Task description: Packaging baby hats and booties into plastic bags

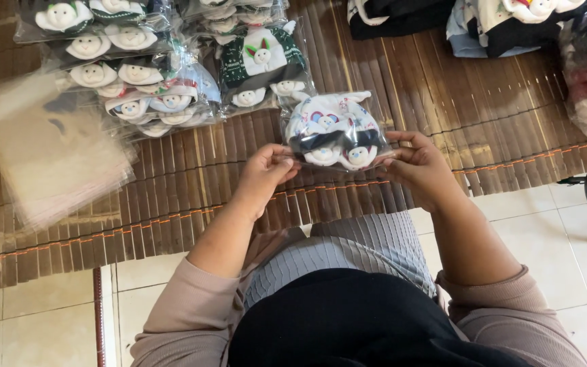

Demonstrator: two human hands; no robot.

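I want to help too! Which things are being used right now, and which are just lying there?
In use:
left hand
right hand
bagged baby set
empty bags

Lying about:
packed pile
green set
clothes
mat

left hand (261,173): I have it raised, fingers (281,167) pinched shut
right hand (421,166): raised opposite, fingers curled in, pinching

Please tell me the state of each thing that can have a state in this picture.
Clear packet: filled with baby clothes, held above the mat by both hands.
Left hand: gripping the packet's lower left edge.
Right hand: gripping its lower right edge.
Packed packets: piled, overlapping, on the mat.
Empty clear bags: stacked flat.
Bamboo mat: unrolled on the tiled floor.
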